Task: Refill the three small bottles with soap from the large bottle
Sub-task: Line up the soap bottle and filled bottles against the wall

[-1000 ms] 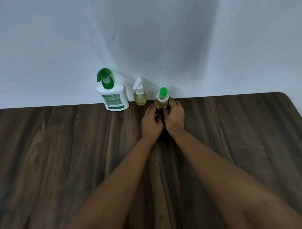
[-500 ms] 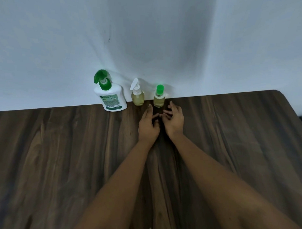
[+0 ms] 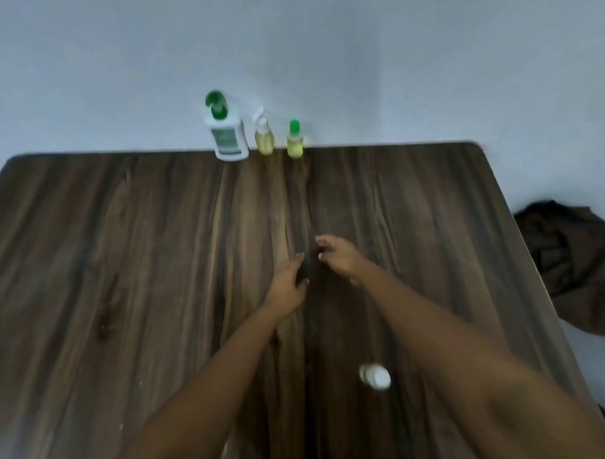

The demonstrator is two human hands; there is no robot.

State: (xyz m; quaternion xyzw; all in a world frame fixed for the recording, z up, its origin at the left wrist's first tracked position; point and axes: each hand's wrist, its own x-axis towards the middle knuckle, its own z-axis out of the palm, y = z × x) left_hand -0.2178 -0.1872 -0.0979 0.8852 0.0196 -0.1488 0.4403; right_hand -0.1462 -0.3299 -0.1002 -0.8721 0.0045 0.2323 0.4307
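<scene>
Reaching forward over the dark brown wooden table point(image 3: 124, 270), two bare arms lie side by side. The left hand point(image 3: 286, 281) is over the middle of the table, its fingers loose and pointing ahead, holding nothing. The right hand point(image 3: 341, 257) is just beside it, its fingers softly bent, holding nothing too. The hands are near each other but not touching.

Well apart from the fingers, at the back edge by the pale wall point(image 3: 391, 71), three bottles stand up in a row. The big white bottle with a green pump top point(image 3: 226, 137) is on the left. The small yellow bottle with a white spray top point(image 3: 264, 143) is in the middle. The small yellow bottle with a green cap point(image 3: 294, 143) is on the right.

A small white-topped thing point(image 3: 375, 376) sits between the forearms, too blurry to name. A dark crumpled cloth point(image 3: 576, 264) lies past the table's right edge.
</scene>
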